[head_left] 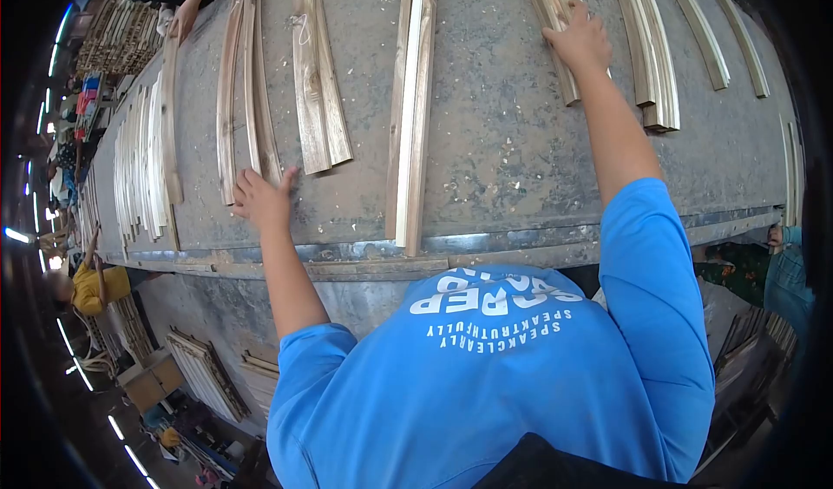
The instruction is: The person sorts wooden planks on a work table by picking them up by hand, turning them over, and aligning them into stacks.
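My left hand (pixel 262 201) is over the near ends of some narrow wooden strips (pixel 254 98), its fingers spread and its thumb pointing right. Whether its fingertips press on the wood I cannot tell. Farther out on the right, my right hand (pixel 583 42) grips a pair of wooden strips (pixel 555 64), thumb at their left edge and fingers over the top. Between my hands lie a wider pair of strips (pixel 317 107) and a longer pair (pixel 409 133) with a pale stripe, whose ends reach the table's near edge.
The grey worktable (pixel 486 142) is scattered with wood chips. More strips (pixel 646 46) lie at the right, and a row of pale strips (pixel 143 159) at the left. A co-worker's hand (pixel 185 20) touches a strip at the far left. A person in yellow (pixel 89 289) stands beyond the left end.
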A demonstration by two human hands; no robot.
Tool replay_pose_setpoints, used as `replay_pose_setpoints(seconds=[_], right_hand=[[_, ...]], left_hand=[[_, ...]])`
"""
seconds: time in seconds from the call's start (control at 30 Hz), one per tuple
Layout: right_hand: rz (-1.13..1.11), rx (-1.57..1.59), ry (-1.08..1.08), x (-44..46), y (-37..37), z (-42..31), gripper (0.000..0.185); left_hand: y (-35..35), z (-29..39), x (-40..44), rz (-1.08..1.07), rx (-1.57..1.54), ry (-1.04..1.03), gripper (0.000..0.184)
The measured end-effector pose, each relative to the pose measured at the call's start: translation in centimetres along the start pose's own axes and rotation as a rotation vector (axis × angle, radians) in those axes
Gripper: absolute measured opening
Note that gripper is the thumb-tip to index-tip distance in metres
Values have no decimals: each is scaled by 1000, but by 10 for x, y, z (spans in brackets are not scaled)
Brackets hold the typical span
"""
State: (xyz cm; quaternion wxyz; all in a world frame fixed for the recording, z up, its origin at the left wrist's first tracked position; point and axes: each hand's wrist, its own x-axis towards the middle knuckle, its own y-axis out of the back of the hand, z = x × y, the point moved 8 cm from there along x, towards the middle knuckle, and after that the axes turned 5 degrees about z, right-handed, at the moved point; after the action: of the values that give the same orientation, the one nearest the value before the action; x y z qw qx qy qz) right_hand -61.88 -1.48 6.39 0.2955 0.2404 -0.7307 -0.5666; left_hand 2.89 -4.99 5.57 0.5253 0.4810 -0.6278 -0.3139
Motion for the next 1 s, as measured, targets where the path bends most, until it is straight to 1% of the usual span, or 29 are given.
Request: replay_pose_setpoints(seconds=[0.03,0.1,0.23,0.3,0.33,0.43,0.47,0.5,0.53,0.6,0.63,0.7,0.73,0.8,0.83,0.9,1.0], right_hand=[[7,-6,3,-1,0,0,83],[16,-2,11,-2,-3,2,83],[23,-8,21,-1,-2,1,82],[28,-3,24,-1,-2,1,82],[32,3,29,-1,-2,1,82],[50,-6,19,2,-8,5,81],[41,-2,-1,-4,1,2,81],[-26,58,-29,-11,15,-7,80],[-90,118,-56,-16,21,-11,80],[-82,97,-68,-16,20,-11,80],[-67,76,-60,-16,20,-10,80],[-67,89,-58,-18,19,-8,80],[-58,102,-46,-18,21,-10,80],[-77,121,-52,-18,22,-10,80],[-95,138,-59,-18,22,-10,81],[-94,135,-60,-17,24,-12,81],[-95,129,-80,-18,24,-11,82]], left_hand=[[-2,-1,1,-1,7,-9,66],[-19,-18,2,-114,-136,173,77],[-31,-37,18,-122,-57,122,74],[-34,-51,24,-190,-31,113,68],[-37,-61,29,-190,-28,107,68],[-59,-92,43,-194,-47,14,66],[-68,-103,47,-204,-139,3,71],[-72,-108,50,-216,-231,-8,75],[-67,-106,52,-218,-224,-27,75],[-62,-98,51,-235,-135,-97,83],[-62,-98,54,-238,-129,-109,83],[-65,-103,56,-268,-230,-68,85],[-65,-105,60,-267,-228,-68,85],[-71,-110,64,-368,-214,-63,69],[-71,-112,64,-366,-212,-62,69],[-60,-108,64,-350,-541,-2,58],[-52,-88,52,-378,-513,31,54]])
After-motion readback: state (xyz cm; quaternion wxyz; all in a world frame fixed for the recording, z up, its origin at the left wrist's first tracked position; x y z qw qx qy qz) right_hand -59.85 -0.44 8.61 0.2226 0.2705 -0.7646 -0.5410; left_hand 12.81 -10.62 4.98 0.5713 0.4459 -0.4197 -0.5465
